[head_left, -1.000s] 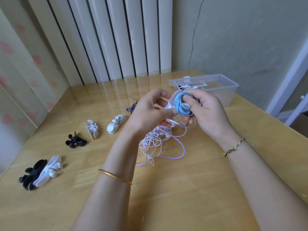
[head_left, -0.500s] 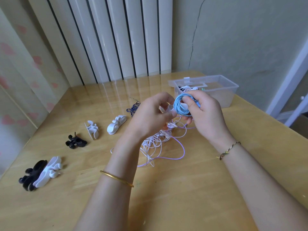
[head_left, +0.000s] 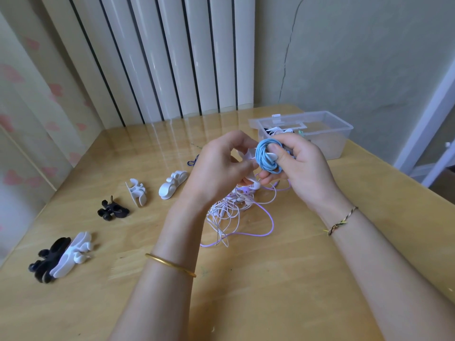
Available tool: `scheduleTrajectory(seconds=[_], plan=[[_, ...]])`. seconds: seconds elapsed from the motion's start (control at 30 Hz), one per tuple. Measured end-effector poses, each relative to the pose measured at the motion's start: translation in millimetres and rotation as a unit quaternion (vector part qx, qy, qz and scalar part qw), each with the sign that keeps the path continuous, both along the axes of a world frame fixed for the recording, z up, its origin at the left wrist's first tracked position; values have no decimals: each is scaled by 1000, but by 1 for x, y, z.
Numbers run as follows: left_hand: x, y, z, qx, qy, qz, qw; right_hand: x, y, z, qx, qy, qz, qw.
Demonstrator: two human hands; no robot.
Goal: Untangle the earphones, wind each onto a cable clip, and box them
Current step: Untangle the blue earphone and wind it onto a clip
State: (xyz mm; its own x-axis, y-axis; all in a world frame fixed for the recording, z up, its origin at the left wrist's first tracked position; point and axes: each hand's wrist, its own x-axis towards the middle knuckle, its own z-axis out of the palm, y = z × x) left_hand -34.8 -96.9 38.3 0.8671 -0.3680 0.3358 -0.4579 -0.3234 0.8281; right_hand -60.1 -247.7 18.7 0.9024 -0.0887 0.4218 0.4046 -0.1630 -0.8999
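A blue earphone cable [head_left: 264, 157] is wound in a coil on a white cable clip [head_left: 250, 153], held above the table. My right hand [head_left: 298, 166] grips the coil with its thumb pressed on the front. My left hand [head_left: 219, 166] pinches the clip's white end beside the coil. Under both hands lies a tangle of white and lilac earphones [head_left: 236, 212]. A clear plastic box [head_left: 320, 136] stands at the back right with wound earphones inside.
Spare clips lie on the left of the wooden table: two white ones [head_left: 172, 184] [head_left: 136, 191], a black one [head_left: 112, 210], and a black and white pair [head_left: 61, 257] near the left edge. A dark blue cable [head_left: 193, 160] peeks out behind my left hand.
Both hands have shifted slightly while working the blue coil; my right thumb now presses on the front of the coil, and my left fingers have closed onto the clip's end.
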Motion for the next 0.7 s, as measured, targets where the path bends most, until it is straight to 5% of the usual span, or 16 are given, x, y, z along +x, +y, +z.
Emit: scheduleTrajectory(seconds=[0.17, 0.7], plan=[[-7, 0, 7, 0, 63, -12, 998, 0, -1, 0, -19, -2, -25, 1000], [-1, -8, -5, -21, 6, 59, 998, 7, 3, -9, -7, -19, -25, 999]])
